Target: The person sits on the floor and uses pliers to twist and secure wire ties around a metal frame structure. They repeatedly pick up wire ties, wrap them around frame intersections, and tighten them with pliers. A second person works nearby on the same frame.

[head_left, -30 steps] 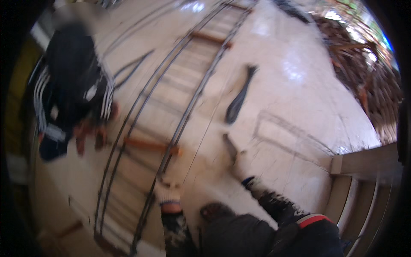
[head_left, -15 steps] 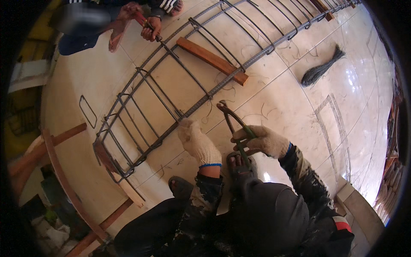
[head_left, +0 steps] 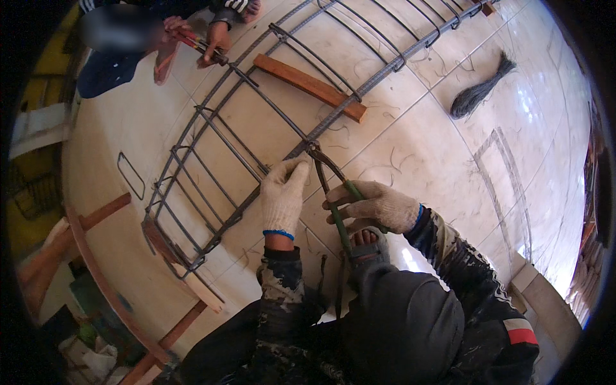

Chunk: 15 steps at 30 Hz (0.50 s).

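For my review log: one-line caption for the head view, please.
Gloved right hand grips pincers at a rebar cage joint; gloved left hand steadies the bar on the tiled floor.

Both hands wear off-white knitted work gloves; the left hand [head_left: 282, 196] has a glove with a blue band at the cuff, and the right hand [head_left: 378, 206] shows a blue edge at the wrist too; the sleeves are dark with a pale mottled print; the right sleeve carries a red-and-white stripe patch; dark trousers; a grey strapped sandal.
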{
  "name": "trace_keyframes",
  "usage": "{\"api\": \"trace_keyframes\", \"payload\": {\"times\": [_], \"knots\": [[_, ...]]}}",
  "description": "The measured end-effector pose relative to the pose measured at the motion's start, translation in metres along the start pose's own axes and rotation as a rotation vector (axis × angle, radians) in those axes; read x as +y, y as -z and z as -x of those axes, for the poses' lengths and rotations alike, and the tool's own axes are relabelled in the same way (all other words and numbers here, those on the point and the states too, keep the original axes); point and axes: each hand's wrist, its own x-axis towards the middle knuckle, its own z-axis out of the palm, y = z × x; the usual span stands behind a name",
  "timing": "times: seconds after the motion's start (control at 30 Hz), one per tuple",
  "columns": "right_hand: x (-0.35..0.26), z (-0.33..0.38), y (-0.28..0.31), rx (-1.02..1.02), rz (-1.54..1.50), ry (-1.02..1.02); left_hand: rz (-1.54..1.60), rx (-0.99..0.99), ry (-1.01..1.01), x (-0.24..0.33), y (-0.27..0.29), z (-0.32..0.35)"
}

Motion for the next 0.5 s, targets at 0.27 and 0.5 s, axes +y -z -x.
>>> {"api": "trace_keyframes", "payload": {"times": [0.27, 0.5], "knots": [[0.02, -0.006, -0.008, 0.111, 0.1, 0.048, -0.162, -0.032, -0.043, 0.01, 0.0, -0.005], [0.016, -0.02, -0.038, 0.323, 0.313, -0.015, 0.259, 0.033, 0.306, -0.012, -0.025, 0.032]]}}
